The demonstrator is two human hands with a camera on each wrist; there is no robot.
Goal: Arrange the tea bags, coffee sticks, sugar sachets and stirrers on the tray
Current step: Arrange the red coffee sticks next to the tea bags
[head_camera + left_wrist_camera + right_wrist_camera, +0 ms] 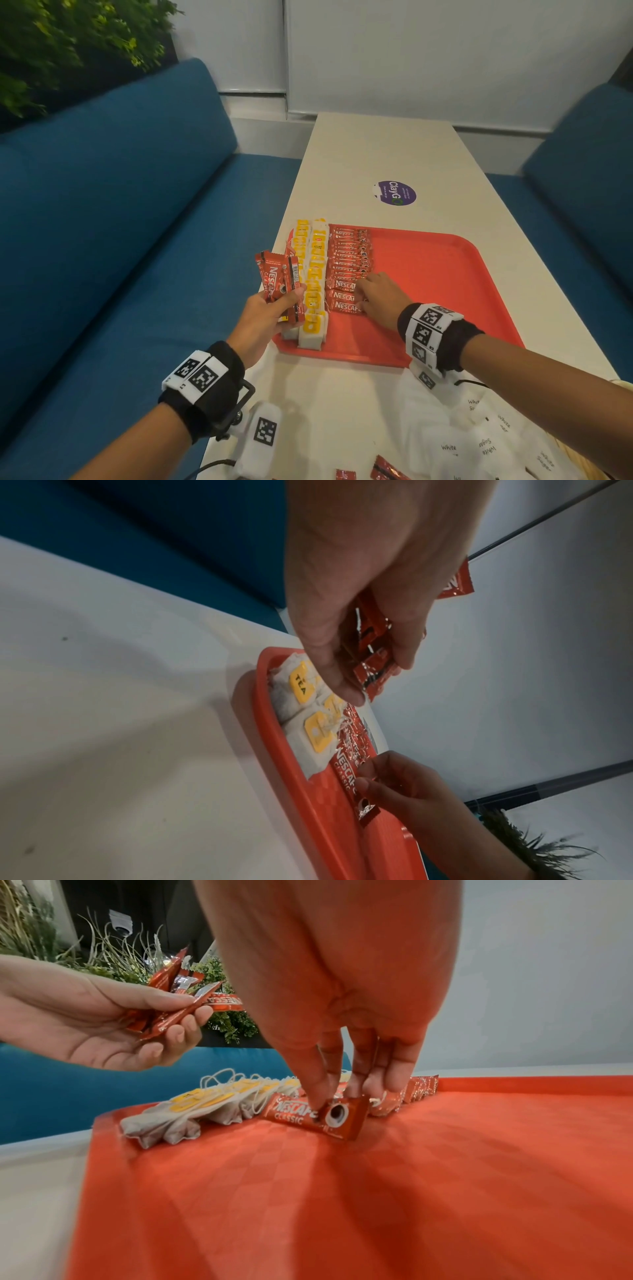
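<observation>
A red tray [431, 274] lies on the white table. Two columns of yellow-tagged tea bags [315, 274] run along its left side, with a row of red coffee sticks [347, 257] beside them. My left hand [291, 301] hovers over the tea bags and grips a fan of several coffee sticks [277, 281]. My right hand [361, 294] reaches down to the near end of the row. In the right wrist view its thumb and fingertips [318, 1096] pinch the nearest coffee stick [294, 1115], which lies on the tray [411, 1177] next to the tea bags [192, 1107].
White sugar sachets [486, 445] are piled at the table's near right, with a couple of loose coffee sticks [387, 469] at the near edge. A white marked device [263, 431] lies near left. A purple sticker [395, 193] sits beyond the tray. Blue sofas [120, 222] flank the table.
</observation>
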